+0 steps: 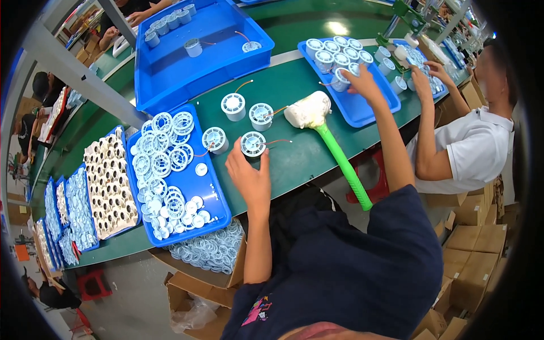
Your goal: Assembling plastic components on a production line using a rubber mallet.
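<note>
My left hand (249, 178) has its fingers and thumb around the near side of a light-blue round plastic housing (253, 145), which stands on the green bench with a thin reddish wire sticking out to the right. My right hand (365, 85) reaches over a shallow blue tray (362, 116) and grips a similar white housing (340, 83) at the near edge of a packed group. Several more wired housings, such as this one (233, 107), stand on the bench beyond my left hand. Between my hands lies a mallet (340, 153) with a green handle and a whitish, wrapped-looking head.
At the left, a blue tray (218, 198) holds pale ring-shaped parts and small discs. A deep blue bin (238, 62) with several housings stands at the back. A co-worker in a white shirt (462, 141) handles parts at the right. An open carton (241, 258) of rings sits below the bench edge.
</note>
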Demonstrator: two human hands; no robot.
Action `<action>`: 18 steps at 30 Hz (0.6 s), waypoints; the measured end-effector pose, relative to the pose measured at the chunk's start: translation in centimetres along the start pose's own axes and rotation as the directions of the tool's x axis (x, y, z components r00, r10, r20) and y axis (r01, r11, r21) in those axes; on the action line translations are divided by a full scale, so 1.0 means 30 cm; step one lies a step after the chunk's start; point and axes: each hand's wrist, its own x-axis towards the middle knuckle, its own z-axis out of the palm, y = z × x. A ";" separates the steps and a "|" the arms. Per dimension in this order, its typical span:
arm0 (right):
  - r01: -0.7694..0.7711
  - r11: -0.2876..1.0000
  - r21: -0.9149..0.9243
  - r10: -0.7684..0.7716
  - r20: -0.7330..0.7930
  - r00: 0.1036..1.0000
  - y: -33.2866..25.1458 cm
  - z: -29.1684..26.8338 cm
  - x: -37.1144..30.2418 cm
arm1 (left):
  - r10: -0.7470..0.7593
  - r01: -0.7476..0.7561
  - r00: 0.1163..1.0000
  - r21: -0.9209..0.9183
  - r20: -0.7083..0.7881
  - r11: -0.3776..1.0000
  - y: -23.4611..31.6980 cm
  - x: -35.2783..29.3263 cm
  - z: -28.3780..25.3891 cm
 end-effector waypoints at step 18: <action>0.537 0.759 -0.370 -0.645 -0.307 0.700 -0.166 0.177 -0.231 | 0.027 -0.027 1.000 0.043 -0.004 0.999 -0.018 -0.002 0.001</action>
